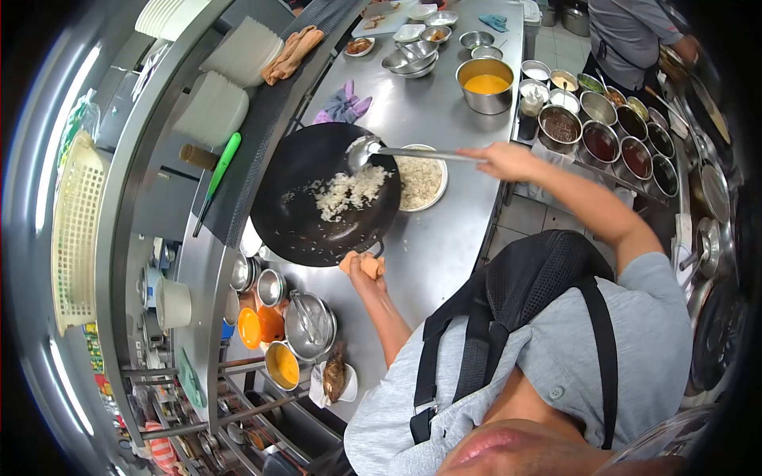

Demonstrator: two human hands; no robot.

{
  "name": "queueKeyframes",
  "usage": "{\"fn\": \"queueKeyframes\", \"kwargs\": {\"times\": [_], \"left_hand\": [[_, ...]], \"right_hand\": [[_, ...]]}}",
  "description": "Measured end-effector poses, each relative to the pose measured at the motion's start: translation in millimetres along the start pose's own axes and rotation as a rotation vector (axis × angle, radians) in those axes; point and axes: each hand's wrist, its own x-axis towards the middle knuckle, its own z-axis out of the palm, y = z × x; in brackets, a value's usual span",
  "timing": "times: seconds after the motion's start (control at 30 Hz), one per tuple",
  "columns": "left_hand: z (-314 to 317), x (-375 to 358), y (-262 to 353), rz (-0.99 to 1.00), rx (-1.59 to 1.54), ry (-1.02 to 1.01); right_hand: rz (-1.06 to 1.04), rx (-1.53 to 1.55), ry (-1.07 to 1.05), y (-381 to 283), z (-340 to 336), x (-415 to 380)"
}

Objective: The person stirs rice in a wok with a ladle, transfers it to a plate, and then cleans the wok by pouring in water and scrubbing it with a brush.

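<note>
Stainless steel covers the bench [444,262] in a busy kitchen, where a black wok [274,190] carries a loose heap of white grains [349,194] that look like cooked rice, some scattered toward its rim. The wearer's right hand [508,161] closes around the end of a long metal ladle [363,152], whose bowl sits inside the wok just beside the heap. The left hand [367,274] closes around a folded orange cloth [352,263] at the wok's loop handle [378,248]; whether the fingers also touch the metal cannot be told.

Just beside the wok, under the ladle's shaft, a white-rimmed bowl [443,186] holds more of the pale grains. A purple-and-grey cloth [343,104] lies near the wok's rim, and well apart from it stands a metal pot [487,101] of orange-yellow liquid. Across the wok from that pot are an orange container [249,328], steel bowls [272,287] and a smaller pot [282,366] of yellow liquid. On the shelf [230,214] alongside the wok rests a green-handled tool [222,173]. Well apart from the wok, a person in grey [633,40] stands near rows of sauce-filled containers [560,127].
</note>
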Motion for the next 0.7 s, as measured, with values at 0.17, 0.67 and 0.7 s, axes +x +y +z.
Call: {"fn": "queueKeyframes", "kwargs": {"times": [0.17, 0.67, 0.7], "left_hand": [[20.7, -28.4, 0.6, -0.011, 0.022, 0.091], [11.8, 37.6, -8.4, 0.15, 0.116, 0.178], [16.6, 29.2, -5.4, 0.164, 0.118, 0.181]], "right_hand": [[0.039, 0.103, -0.05, -29.7, 60.1, 17.0], [-0.067, -0.366, -0.003, 38.4, -35.4, -19.6], [-0.089, -0.268, 0.0, 27.7, -32.3, -9.0]]}}
